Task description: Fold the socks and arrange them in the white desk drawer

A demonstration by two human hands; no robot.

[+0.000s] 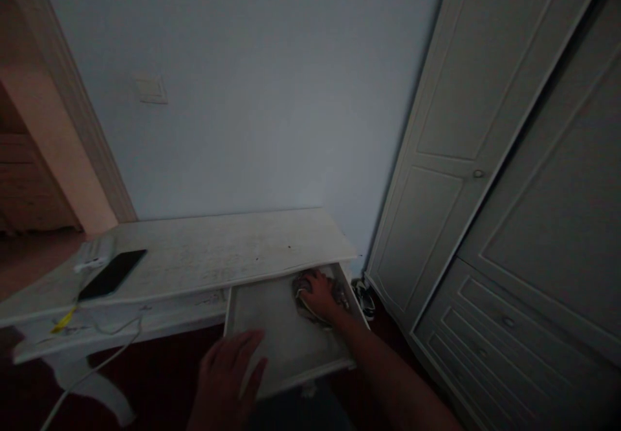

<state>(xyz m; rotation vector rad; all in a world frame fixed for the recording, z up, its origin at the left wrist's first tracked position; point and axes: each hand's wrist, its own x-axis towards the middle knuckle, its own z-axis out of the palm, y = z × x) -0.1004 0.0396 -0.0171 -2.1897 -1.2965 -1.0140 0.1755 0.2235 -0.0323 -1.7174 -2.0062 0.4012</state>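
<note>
A drawer (pixel 272 321) of the white desk (pixel 233 243) is pulled out towards me. Inside it, near the right back corner, my right hand (pixel 320 294) bears on a crumpled, patterned greyish cloth (pixel 303 288), fingers curled over it. Part of the cloth bulges out on both sides of the hand; the rest is hidden under the palm. My left hand (pixel 230 376) hovers by the drawer's front left, fingers spread, with nothing in it.
On the desk's left lie a dark phone (pixel 114 274) and a white power strip (pixel 94 253). A pale cable (pixel 104 356) hangs down in front. Shoes (pixel 365 298) stand on the floor to the right, beside a wardrobe (pixel 436 211). A light switch (pixel 150 88) is on the wall.
</note>
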